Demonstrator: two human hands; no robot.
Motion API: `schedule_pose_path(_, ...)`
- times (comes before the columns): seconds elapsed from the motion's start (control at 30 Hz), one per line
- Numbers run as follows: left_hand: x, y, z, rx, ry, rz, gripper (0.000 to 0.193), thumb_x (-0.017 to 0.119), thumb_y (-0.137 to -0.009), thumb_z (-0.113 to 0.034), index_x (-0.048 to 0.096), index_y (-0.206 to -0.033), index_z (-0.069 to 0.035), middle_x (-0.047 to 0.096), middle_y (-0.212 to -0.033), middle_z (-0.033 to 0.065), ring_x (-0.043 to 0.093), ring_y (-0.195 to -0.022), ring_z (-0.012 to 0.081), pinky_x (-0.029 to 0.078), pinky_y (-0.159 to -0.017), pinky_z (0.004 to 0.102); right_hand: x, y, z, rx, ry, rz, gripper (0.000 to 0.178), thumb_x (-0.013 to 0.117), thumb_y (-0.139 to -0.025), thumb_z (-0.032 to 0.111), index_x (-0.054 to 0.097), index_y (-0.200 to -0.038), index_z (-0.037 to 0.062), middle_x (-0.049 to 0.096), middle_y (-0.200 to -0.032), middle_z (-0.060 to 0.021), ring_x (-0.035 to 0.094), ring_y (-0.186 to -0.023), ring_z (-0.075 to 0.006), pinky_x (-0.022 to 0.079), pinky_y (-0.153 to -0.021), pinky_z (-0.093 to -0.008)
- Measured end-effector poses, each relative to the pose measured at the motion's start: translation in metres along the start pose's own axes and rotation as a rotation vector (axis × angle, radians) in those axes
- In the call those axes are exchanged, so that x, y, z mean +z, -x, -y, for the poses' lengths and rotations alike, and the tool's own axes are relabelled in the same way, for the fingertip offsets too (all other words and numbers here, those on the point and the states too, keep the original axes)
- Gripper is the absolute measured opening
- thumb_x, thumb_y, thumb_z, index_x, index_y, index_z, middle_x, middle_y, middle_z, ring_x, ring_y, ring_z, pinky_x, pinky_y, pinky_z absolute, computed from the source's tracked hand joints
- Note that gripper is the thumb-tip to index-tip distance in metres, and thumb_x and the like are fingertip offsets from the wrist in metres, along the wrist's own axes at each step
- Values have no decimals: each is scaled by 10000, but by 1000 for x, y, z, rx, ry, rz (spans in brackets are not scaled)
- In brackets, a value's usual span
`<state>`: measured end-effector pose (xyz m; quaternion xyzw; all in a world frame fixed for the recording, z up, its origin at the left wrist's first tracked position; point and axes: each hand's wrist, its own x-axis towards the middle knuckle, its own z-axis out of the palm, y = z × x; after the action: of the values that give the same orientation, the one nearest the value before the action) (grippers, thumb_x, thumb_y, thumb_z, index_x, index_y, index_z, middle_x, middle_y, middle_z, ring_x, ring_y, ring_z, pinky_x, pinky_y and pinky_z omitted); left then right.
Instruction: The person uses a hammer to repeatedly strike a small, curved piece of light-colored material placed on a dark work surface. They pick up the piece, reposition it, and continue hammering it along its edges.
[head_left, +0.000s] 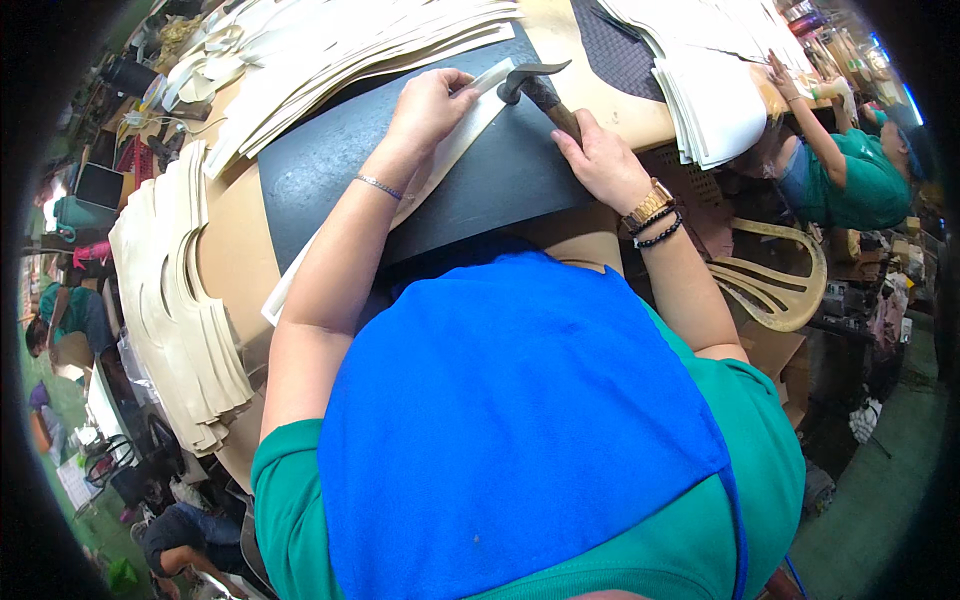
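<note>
A long white strip (462,146) lies slantwise across a black mat (330,165) on the table, its near end reaching past my left forearm. The fingers of my left hand (430,108) are closed on the strip close to its far end. In my right hand (605,165) is a hammer (545,95), gripped by its wooden handle. The dark, curved hammer head is right at the strip's far end; whether it touches the strip I cannot tell.
Stacked cream sheets (175,290) hang over the table's left side. More pale pieces (340,75) are piled beyond the mat, and another white stack (715,120) lies at right. A beige plastic chair (785,275) and a co-worker in green (850,175) are to the right.
</note>
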<state>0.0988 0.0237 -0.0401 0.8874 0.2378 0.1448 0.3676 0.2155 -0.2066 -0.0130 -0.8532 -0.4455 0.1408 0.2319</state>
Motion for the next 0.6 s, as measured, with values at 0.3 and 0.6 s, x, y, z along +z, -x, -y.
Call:
schedule_pose_path(0.3, 12, 12, -2, 342, -511, -170, 203, 635, -879, -231, 735, -939, -65, 657, -949, 123, 659, -913, 289, 541, -768, 422, -24, -27, 31, -168, 244, -82, 350, 541, -974, 382, 528, -1081, 49, 654, -859, -240, 648, -848, -426, 515, -726, -494)
schedule_pose_path(0.6, -15, 24, 9, 115, -111, -16, 205, 615, -884, -211, 741, -961, -68, 664, -967, 141, 654, -943, 318, 529, -819, 424, -20, -55, 14, -268, 281, 36, 344, 524, -985, 367, 527, -1073, 35, 640, -848, -226, 643, -828, -410, 510, -722, -475)
